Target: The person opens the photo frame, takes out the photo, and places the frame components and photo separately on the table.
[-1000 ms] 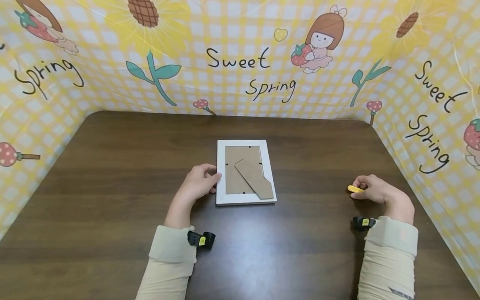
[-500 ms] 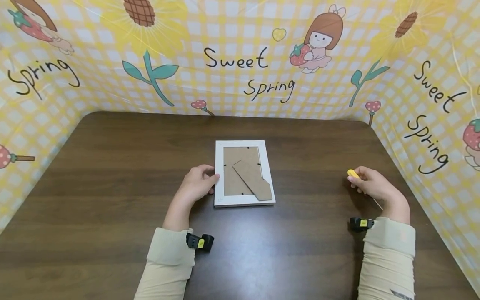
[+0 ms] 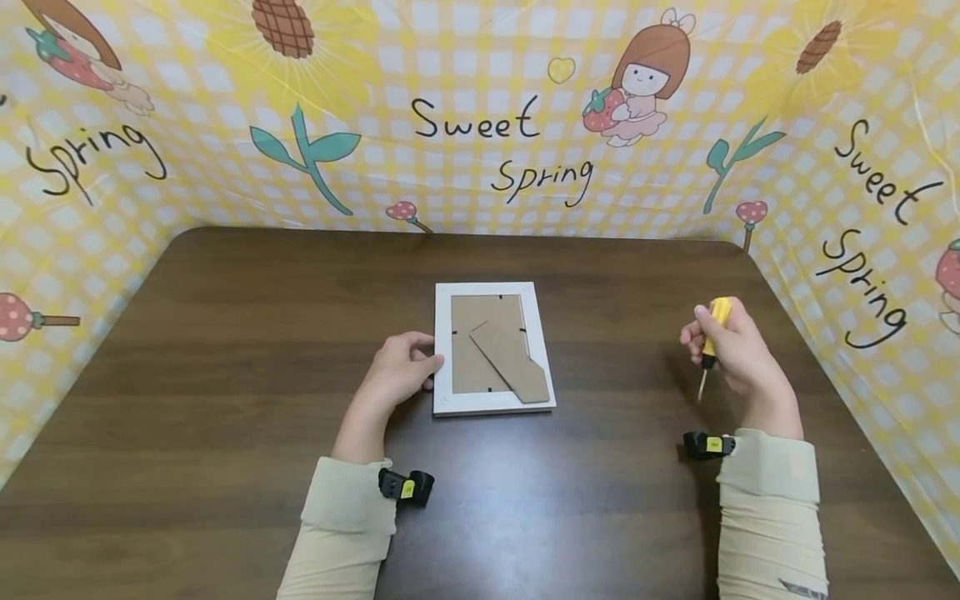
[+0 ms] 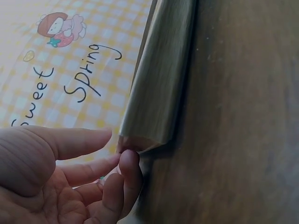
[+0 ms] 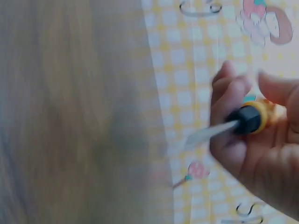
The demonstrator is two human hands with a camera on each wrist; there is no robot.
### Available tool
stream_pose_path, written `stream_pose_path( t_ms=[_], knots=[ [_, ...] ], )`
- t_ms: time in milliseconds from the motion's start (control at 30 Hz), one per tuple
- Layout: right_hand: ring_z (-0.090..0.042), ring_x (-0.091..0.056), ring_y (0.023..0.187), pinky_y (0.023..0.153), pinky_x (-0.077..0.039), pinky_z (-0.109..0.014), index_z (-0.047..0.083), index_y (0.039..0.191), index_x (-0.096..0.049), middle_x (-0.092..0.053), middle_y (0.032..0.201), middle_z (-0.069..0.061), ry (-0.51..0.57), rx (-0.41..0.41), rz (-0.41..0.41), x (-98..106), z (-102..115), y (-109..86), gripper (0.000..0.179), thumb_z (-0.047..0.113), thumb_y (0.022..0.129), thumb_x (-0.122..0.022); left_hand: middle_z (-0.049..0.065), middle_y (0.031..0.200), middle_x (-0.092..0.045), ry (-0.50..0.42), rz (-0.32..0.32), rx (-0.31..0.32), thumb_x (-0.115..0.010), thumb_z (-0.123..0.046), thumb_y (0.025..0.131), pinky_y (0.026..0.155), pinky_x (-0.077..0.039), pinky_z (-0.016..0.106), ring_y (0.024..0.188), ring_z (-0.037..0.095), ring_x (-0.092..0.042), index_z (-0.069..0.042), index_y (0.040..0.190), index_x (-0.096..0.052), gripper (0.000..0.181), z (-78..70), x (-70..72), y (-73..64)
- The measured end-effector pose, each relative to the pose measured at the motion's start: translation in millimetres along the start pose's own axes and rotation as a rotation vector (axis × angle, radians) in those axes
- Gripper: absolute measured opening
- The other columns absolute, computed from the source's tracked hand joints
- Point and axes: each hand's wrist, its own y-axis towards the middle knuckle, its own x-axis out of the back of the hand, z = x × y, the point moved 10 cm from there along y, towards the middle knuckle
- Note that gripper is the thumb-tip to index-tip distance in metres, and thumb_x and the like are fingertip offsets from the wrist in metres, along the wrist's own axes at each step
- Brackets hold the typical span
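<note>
A white picture frame (image 3: 495,405) lies back side up on the table, its brown backing board (image 3: 468,367) and angled easel leg (image 3: 521,367) showing. My left hand (image 3: 401,367) holds the frame at its left edge, thumb at the white border and the other fingers bent beside it. Seen from the left wrist, the frame's side (image 4: 161,79) runs up from the fingertips (image 4: 130,161). To the right, my right hand (image 3: 738,346) grips a yellow-handled screwdriver (image 3: 717,315) above the table. Its metal blade (image 5: 212,133) protrudes past the black collar, pointing down in the head view.
The dark wood table (image 3: 225,400) has rounded far corners. A yellow checked cloth (image 3: 465,192) with printed flowers and lettering rises behind it and on both sides. Small black cameras (image 3: 408,486) sit on both wrists.
My right hand has turned the screwdriver from lying flat in the fingers to handle up, blade down, and has risen slightly. The left hand and frame stay in place.
</note>
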Motion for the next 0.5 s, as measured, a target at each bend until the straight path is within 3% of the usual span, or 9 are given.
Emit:
stream_pose_path(
  t_ms=[133,300,433,500],
  knots=[
    [-0.009,-0.054,0.056,0.053,-0.047,-0.02,0.013,0.105,-0.028,-0.062,0.072,-0.001,0.283,0.092,-0.091,-5,23,-1.5,0.021,0.027,0.105,-0.044,0.01,0.086,-0.066,-0.011,-0.001,-0.001,-0.061,-0.018,0.098,0.064,-0.041,0.028,0.068,0.018,-0.06,-0.004,0.139,-0.053,0.044,-2.3,0.9,0.7],
    [-0.011,-0.044,0.051,0.049,-0.037,-0.022,0.011,0.1,-0.038,-0.059,0.068,-0.003,0.582,0.168,-0.157,-12,38,-5.6,0.018,0.026,0.102,-0.049,0.007,0.082,-0.064,-0.036,0.01,0.016,-0.058,-0.021,0.1,0.065,-0.04,0.028,0.07,0.018,-0.06,-0.002,0.137,-0.054,0.042,-3.3,1.1,-0.5],
    [-0.014,-0.032,0.05,0.052,-0.021,-0.023,0.009,0.094,-0.046,-0.058,0.065,-0.006,0.771,0.185,-0.081,-27,43,-4.5,0.02,0.027,0.103,-0.046,0.009,0.086,-0.064,-0.053,0.002,0.026,-0.056,-0.022,0.101,0.068,-0.041,0.029,0.073,0.019,-0.061,-0.001,0.136,-0.055,0.041,-2.9,3.8,-3.0],
    [-0.016,-0.028,0.052,0.056,-0.014,-0.026,0.008,0.09,-0.052,-0.058,0.063,-0.008,0.841,0.192,-0.015,-37,46,-3.4,0.032,0.035,0.104,-0.041,0.01,0.088,-0.065,-0.057,-0.002,0.029,-0.055,-0.022,0.101,0.069,-0.042,0.029,0.074,0.019,-0.061,0.0,0.135,-0.056,0.04,-2.5,4.9,-4.1]
  ],
)
